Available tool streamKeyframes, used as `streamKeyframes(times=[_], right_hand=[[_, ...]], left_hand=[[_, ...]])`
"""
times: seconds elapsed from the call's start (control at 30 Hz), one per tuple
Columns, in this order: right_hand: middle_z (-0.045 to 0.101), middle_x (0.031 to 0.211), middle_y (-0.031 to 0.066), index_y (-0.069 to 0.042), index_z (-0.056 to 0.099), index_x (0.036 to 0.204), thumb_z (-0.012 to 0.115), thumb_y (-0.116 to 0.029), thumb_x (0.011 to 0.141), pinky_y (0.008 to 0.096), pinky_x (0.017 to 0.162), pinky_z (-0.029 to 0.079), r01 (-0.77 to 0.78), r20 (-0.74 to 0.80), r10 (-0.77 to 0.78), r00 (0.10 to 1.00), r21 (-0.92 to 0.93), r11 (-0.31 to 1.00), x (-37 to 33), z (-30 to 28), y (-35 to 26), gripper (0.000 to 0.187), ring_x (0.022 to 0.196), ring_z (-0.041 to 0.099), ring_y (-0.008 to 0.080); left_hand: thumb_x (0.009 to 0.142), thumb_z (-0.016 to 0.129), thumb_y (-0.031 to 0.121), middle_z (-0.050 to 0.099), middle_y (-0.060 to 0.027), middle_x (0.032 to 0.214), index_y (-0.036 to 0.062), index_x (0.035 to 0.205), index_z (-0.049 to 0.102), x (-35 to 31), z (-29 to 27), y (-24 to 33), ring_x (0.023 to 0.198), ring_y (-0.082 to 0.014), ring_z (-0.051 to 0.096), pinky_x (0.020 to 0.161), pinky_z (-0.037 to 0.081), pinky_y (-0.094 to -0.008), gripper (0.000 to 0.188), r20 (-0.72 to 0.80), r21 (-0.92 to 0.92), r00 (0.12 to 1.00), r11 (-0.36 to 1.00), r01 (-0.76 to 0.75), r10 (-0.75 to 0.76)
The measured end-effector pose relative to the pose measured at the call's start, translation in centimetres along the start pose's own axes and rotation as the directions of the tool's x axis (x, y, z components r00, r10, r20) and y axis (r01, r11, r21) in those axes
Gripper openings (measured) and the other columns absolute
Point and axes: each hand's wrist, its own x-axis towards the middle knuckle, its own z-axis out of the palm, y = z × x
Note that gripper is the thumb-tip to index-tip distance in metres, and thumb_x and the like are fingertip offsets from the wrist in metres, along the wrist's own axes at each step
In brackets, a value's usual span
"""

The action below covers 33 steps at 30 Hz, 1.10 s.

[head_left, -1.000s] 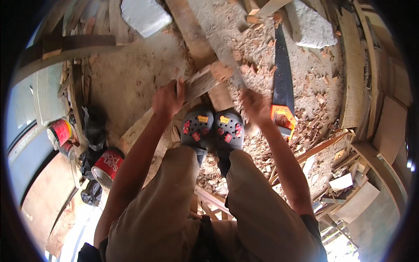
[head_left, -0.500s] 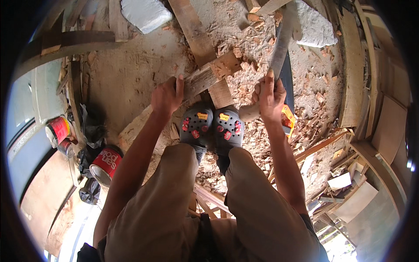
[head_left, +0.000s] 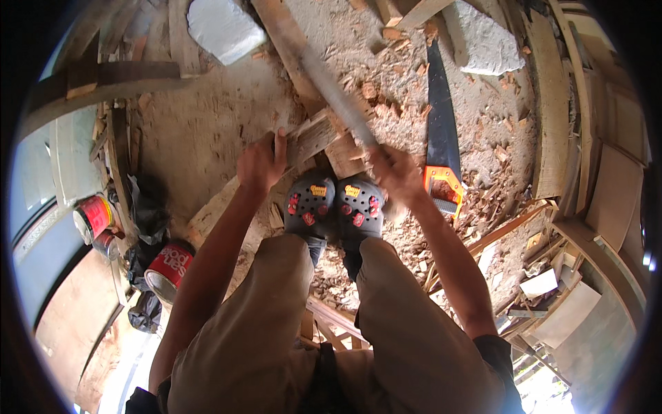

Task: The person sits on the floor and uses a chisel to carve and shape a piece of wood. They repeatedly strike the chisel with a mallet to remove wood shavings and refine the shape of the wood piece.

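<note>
My left hand is closed around the near end of a short, rough wooden board, thumb along its top. The board slants away to the right, and its far end lies over other wood just beyond my shoes. A machete with a long grey blade is gripped in my right hand. Blurred by motion, the blade points up and left, passing over the far end of the board. A small wooden block lies under that end, close to the toes of my dark clogs.
A handsaw with an orange handle lies on the ground to the right, among wood chips. A long plank runs away beyond the board. Pale stone slabs lie farther off. Red cans and black bags stand left; stacked timber lines the right.
My right hand has moved left and swung the machete from the saw's side over to the board, uncovering the saw. My left hand stays on the board.
</note>
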Motion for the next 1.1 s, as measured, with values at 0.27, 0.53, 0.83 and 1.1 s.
streamKeyframes(times=[0.27, 0.53, 0.83, 1.1], right_hand=[[0.059, 0.064, 0.0179, 0.001, 0.061, 0.092, 0.059, -0.028, 0.097, 0.0391, 0.056, 0.049, -0.096, -0.03, 0.092, 0.995, -0.177, 0.98, 1.4, -1.6, -0.7, 0.03, 0.055, 0.058, 0.0272], [0.06, 0.062, 0.0041, -0.001, 0.063, 0.085, 0.06, -0.033, 0.098, 0.0308, 0.047, 0.043, 0.04, 0.077, -0.015, 0.997, -0.339, 0.94, -0.4, 0.0, -0.8, 0.036, 0.054, 0.057, 0.0105], [0.056, 0.062, 0.0008, -0.003, 0.063, 0.084, 0.06, -0.029, 0.1, 0.0282, 0.045, 0.041, -0.318, 0.193, 0.341, 0.92, -0.141, 0.937, -1.1, -0.2, 0.2, 0.031, 0.051, 0.052, 0.0099], [0.057, 0.061, 0.0137, 0.001, 0.061, 0.081, 0.059, -0.03, 0.099, 0.0371, 0.051, 0.045, 0.022, 0.079, 0.009, 0.997, -0.38, 0.925, -1.4, 0.4, -1.8, 0.036, 0.051, 0.055, 0.0165]], left_hand=[[0.102, 0.038, 0.05, 0.068, -0.0258, 0.081, 0.0082, 0.088, 0.069, -0.2, -0.1, 0.1, 0.082, -0.0471, 0.066, 0.072, 0.053, -0.0555, 0.054, 0.01, -0.009, 1.0, 1.0, 0.017, -0.017], [0.102, 0.037, 0.052, 0.068, -0.0252, 0.081, 0.0085, 0.087, 0.069, -0.3, 0.0, -0.3, 0.083, -0.0472, 0.066, 0.074, 0.053, -0.0556, 0.056, 0.007, 0.008, 1.0, 1.0, 0.011, -0.011], [0.102, 0.039, 0.05, 0.068, -0.024, 0.079, 0.0081, 0.085, 0.067, 0.0, 0.1, -0.4, 0.08, -0.0459, 0.066, 0.072, 0.053, -0.0547, 0.053, 0.042, 0.005, 0.999, 1.0, 0.027, -0.027], [0.102, 0.04, 0.049, 0.068, -0.0248, 0.08, 0.0067, 0.089, 0.069, 0.0, 0.2, -0.6, 0.08, -0.0463, 0.066, 0.072, 0.053, -0.0549, 0.052, -0.007, -0.007, 1.0, 1.0, -0.011, 0.011]])
